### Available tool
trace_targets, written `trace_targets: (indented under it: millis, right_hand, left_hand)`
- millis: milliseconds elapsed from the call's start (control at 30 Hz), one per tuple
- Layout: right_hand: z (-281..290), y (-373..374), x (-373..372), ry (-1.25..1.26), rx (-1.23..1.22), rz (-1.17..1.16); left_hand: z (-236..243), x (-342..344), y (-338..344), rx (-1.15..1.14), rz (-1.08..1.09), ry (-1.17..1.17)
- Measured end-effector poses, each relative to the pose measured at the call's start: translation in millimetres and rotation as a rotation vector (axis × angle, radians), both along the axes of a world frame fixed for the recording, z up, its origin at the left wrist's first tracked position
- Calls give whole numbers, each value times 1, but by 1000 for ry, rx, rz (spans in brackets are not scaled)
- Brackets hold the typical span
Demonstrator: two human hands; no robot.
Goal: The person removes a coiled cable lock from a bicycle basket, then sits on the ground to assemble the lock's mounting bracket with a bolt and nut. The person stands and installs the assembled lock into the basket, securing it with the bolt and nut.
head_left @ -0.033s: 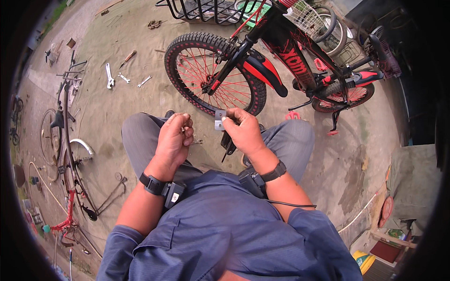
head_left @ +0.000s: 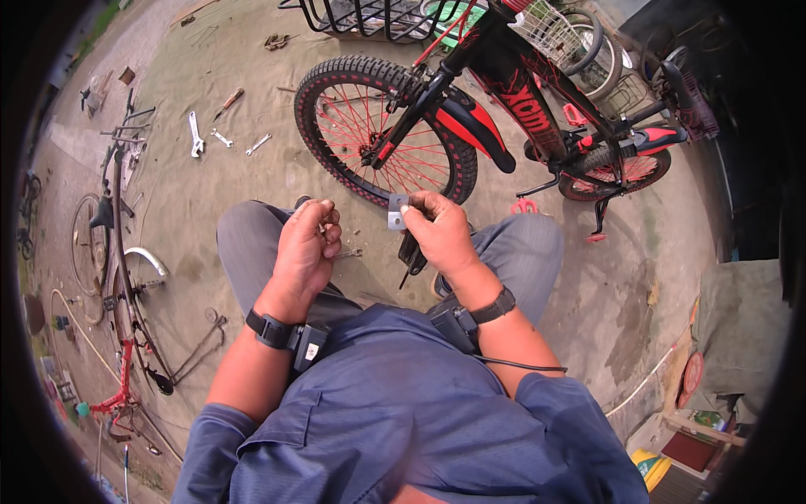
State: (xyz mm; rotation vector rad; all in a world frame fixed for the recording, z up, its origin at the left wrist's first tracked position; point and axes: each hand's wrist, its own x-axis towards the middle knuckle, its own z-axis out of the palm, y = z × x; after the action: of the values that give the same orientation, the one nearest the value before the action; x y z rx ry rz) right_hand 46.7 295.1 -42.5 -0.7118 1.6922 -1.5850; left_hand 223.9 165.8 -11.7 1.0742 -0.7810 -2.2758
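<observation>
My right hand pinches a small grey metal bracket with holes in it, between thumb and fingers. Below that hand shows a dark, elongated part; whether the hand holds it too I cannot tell. My left hand is closed a short way to the left, its fingers curled and thumb pressed against them. What it holds, if anything, is hidden. The two hands are apart, above my bent knees. Just beyond them stands a black and red bicycle, its front wheel nearest the bracket.
An adjustable wrench, two small spanners and a screwdriver lie on the ground sheet ahead left. Bicycle frame parts lie along the left. A metal piece is on the ground between my knees. A black wire basket is at the top.
My left hand has shifted slightly left, and the bracket in my right hand slightly right and up. The gap between my hands is a little wider.
</observation>
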Motion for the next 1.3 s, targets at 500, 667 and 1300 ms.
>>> trace_targets:
  millis: [500, 667, 1300]
  right_hand:
    - [-36, 0, -15, -235, 156, 125]
    - [-53, -16, -7, -250, 235, 230]
    - [-227, -141, 13, 181, 917, 715]
  left_hand:
    - [-2, 41, -47, -74, 214, 107]
    - [19, 69, -63, -122, 285, 229]
    - [-13, 150, -195, -180, 503, 274]
